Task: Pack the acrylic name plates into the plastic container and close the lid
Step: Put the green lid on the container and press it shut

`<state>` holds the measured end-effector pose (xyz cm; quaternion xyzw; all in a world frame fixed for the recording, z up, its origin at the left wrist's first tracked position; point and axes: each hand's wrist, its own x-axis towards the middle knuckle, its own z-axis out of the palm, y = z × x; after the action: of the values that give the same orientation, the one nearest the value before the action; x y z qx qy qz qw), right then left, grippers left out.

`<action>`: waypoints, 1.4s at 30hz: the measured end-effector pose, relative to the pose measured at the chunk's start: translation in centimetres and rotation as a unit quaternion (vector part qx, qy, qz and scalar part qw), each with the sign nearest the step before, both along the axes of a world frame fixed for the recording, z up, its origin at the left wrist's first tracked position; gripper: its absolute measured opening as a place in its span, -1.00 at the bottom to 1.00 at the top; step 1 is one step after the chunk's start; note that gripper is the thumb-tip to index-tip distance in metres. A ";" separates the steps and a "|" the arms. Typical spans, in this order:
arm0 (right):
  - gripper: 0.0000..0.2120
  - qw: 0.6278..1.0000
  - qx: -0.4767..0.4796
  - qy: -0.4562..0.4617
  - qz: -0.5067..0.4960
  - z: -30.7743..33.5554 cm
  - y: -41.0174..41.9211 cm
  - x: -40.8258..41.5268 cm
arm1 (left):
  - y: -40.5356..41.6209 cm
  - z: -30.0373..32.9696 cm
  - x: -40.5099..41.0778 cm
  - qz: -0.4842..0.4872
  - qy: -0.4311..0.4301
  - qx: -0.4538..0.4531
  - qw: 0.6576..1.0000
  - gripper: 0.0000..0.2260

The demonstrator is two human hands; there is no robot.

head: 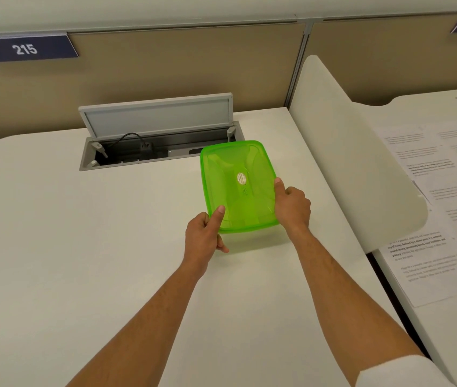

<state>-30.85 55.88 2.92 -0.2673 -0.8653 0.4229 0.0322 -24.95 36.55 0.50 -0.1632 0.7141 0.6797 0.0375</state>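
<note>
A green translucent plastic container (240,185) with its lid (233,169) on sat on a white table (82,233), right of centre and just near of an open cable hatch. A small oval sticker (242,179) marked the middle of the lid. Whether anything lay inside could not be told through the green plastic.

Both bare hands held the container. The left hand (203,238) closed its grip on the near left corner, thumb pressed flat on top of the lid and fingers curled under and around the edge. The right hand (291,205) gripped the right side, thumb resting on the lid's right rim and the remaining fingers folded down the outer wall.

Beyond the container, the cable hatch (154,143) in the table stood with its grey flap raised, a black plug and cord showing inside. A tan partition ran behind it, bearing a dark blue sign (25,48) reading 215 at far left. To the right stood a curved white divider (355,157), and past it lay printed sheets of paper (439,208) on the neighbouring table.
</note>
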 end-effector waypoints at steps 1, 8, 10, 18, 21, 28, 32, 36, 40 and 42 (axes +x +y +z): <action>-0.46 1.000 -0.004 0.003 0.001 0.0 0.0 0.1 | -0.1 0.1 0.0 -0.003 -0.001 -0.009 1.000 -0.47; -0.48 1.000 0.001 0.020 0.014 0.3 0.2 0.2 | -0.3 0.7 -0.2 -0.016 -0.011 -0.087 0.996 -0.47; -0.51 0.999 0.015 0.012 0.028 0.2 0.5 0.0 | -0.8 1.1 -0.8 -0.028 -0.023 -0.117 0.993 -0.47; -0.67 0.997 -0.057 0.009 0.055 0.7 1.8 -3.7 | -2.6 2.2 -6.0 -0.019 -0.046 -0.144 0.988 -0.46; -0.63 0.996 -0.064 0.017 0.065 0.8 1.2 -6.2 | -2.3 2.2 -8.5 -0.008 -0.043 -0.151 0.988 -0.50; -0.66 0.990 -0.119 0.023 0.066 1.0 0.3 -11.2 | -2.0 2.5 -14.6 0.015 -0.044 -0.182 0.982 -0.53; -0.66 0.988 -0.115 0.026 0.097 0.9 0.0 -12.9 | -1.9 2.5 -16.5 0.003 -0.033 -0.175 0.984 -0.45; -0.69 0.979 -0.173 0.033 0.105 0.3 0.2 -13.4 | -2.0 2.1 -16.8 -0.007 -0.017 -0.123 0.992 -0.47; -0.69 0.978 -0.170 0.028 0.116 0.5 0.2 -13.9 | -1.9 2.8 -16.7 -0.004 -0.014 -0.117 0.993 -0.50; -0.69 0.981 -0.150 0.028 0.119 0.6 0.2 -13.9 | -1.8 3.0 -16.5 -0.008 -0.008 -0.144 0.989 -0.49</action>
<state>-44.73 56.12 3.50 -0.1519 -0.8163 0.5562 -0.0347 -41.44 34.78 3.49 -0.1670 0.8057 0.5678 0.0244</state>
